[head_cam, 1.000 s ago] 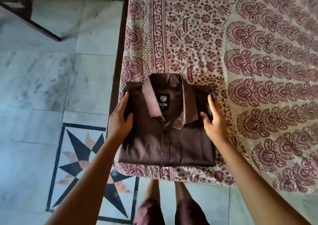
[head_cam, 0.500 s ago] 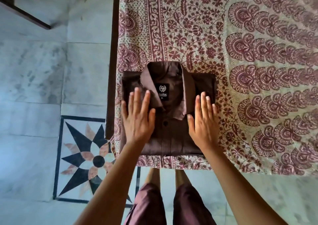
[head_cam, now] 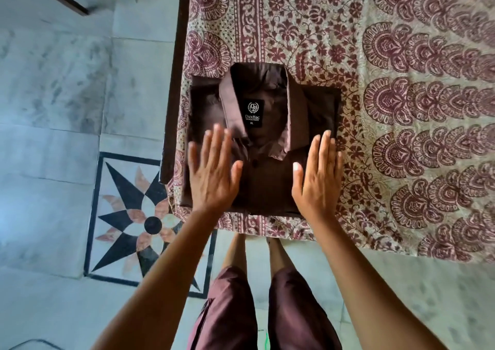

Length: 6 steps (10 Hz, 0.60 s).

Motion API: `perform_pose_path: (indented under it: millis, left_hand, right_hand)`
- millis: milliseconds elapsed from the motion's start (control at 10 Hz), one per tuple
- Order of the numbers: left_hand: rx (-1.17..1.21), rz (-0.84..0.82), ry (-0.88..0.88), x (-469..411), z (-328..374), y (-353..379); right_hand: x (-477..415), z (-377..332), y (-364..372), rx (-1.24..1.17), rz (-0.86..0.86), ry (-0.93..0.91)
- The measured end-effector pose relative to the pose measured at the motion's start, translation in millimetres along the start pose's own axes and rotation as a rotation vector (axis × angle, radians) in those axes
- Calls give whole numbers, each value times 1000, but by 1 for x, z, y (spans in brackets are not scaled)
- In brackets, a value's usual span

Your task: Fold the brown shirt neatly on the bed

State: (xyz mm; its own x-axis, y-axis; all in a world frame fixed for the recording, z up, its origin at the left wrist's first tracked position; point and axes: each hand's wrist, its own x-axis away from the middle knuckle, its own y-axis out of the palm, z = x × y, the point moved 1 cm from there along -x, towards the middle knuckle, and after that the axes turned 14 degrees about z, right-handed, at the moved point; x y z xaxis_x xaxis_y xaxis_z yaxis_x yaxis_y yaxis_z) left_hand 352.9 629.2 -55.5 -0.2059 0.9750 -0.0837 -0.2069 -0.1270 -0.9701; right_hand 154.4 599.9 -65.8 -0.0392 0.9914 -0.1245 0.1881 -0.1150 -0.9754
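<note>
Marble floor (head_cam: 53, 95) fills our 9 o'clock side: pale grey-blue slabs, mottled, with an inlaid black-and-tan star (head_cam: 144, 223) in a black square border at 8 o'clock. Dark wooden bed frame edge (head_cam: 175, 82) runs 12 to 9, just beside the floor. Cotton-look bedsheet (head_cam: 401, 108) covers the bed from centre to 3 o'clock: cream ground, maroon block-print florals, scalloped paisley rows, slight wrinkles.

We see the brown shirt (head_cam: 265, 183) folded into a flat rectangle at frame centre, on the sheet near the bed's corner, collar toward 12, black label showing. Fabric smooth, faint sheen.

Our left hand (head_cam: 211, 173) lies flat on the shirt's 9 o'clock half, fingers spread, gripping nothing. Our right hand (head_cam: 318, 175) lies flat at its 3 o'clock edge, fingers together, also gripping nothing.

Maroon shorts (head_cam: 265, 309) at 6 o'clock.
</note>
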Motion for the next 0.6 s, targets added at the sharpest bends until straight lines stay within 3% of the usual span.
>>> perform_pose_path:
  millis: [100,200,400,500,600]
  left_hand:
    - [33,-72,28,36,19,8]
    - [-33,-113,-69,44,-12,13]
    - [-111,-182,-59,37,-47,-2]
    - [-4,-147,-77,24,-31,-35]
    - [110,-29,-15,17,-1,-83]
  right_hand:
    - [27,0,2,-5,-35,-25]
    - [28,16,11,-1,-60,-59]
    - [20,28,7,-81,-134,-130]
    - [13,23,-22,-251,-159,-76]
    - [17,14,-68,-430,-56,-133]
